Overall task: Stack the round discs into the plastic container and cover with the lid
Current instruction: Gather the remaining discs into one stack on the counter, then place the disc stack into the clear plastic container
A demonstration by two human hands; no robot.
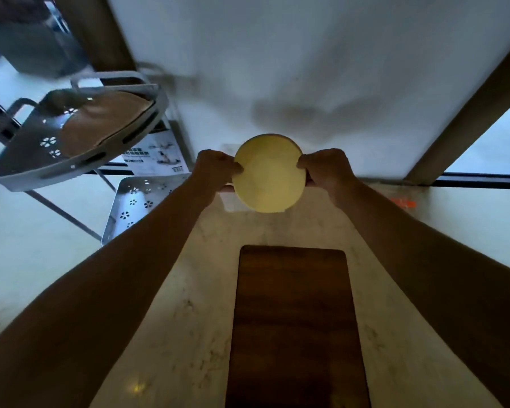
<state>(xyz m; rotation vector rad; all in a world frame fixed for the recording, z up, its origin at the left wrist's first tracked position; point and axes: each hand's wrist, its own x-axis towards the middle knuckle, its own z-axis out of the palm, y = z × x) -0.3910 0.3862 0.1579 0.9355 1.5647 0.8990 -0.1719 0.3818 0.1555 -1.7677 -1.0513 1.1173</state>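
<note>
A pale yellow round disc (268, 173) is held up between both hands over the far end of the marble table (165, 319). My left hand (215, 169) pinches its left edge and my right hand (324, 169) pinches its right edge. A second rim shows just behind the disc's top right, so it may be more than one piece. Beneath it a whitish plastic piece (229, 201) peeks out at the lower left, mostly hidden. I cannot tell whether that is the container.
A dark wooden board (295, 325) lies on the table in front of me. To the left stands a grey perforated tiered rack (71, 136) with a brown item on its upper shelf. An orange item (405, 204) lies at the right, near a wall and dark posts.
</note>
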